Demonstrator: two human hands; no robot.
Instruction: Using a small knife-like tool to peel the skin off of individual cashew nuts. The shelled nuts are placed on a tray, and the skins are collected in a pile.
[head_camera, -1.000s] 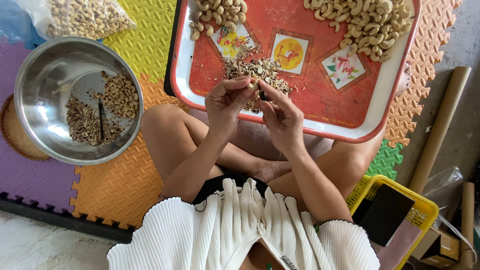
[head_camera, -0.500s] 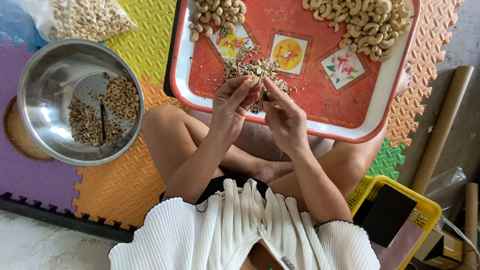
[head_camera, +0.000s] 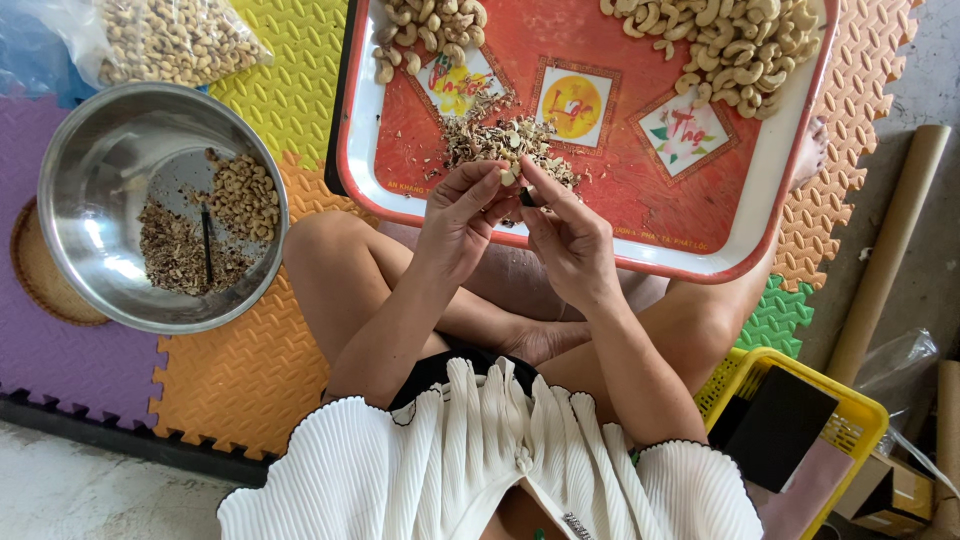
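Both hands meet just above the near rim of the red tray (head_camera: 790, 190). The left hand (head_camera: 462, 222) has its fingers (head_camera: 478, 188) pinched shut around a pale cashew nut (head_camera: 510, 176), while the right hand (head_camera: 572, 240) grips a small dark tool (head_camera: 526, 197) against it. A heap of shell scraps (head_camera: 500, 140) lies on the tray just beyond the hands. Left of the tray sits a steel bowl (head_camera: 90, 200) holding nuts and husks.

Small pale cashew nut (head_camera: 510, 177), pinched between fingertips just above the red tray's husk pile (head_camera: 500, 140).
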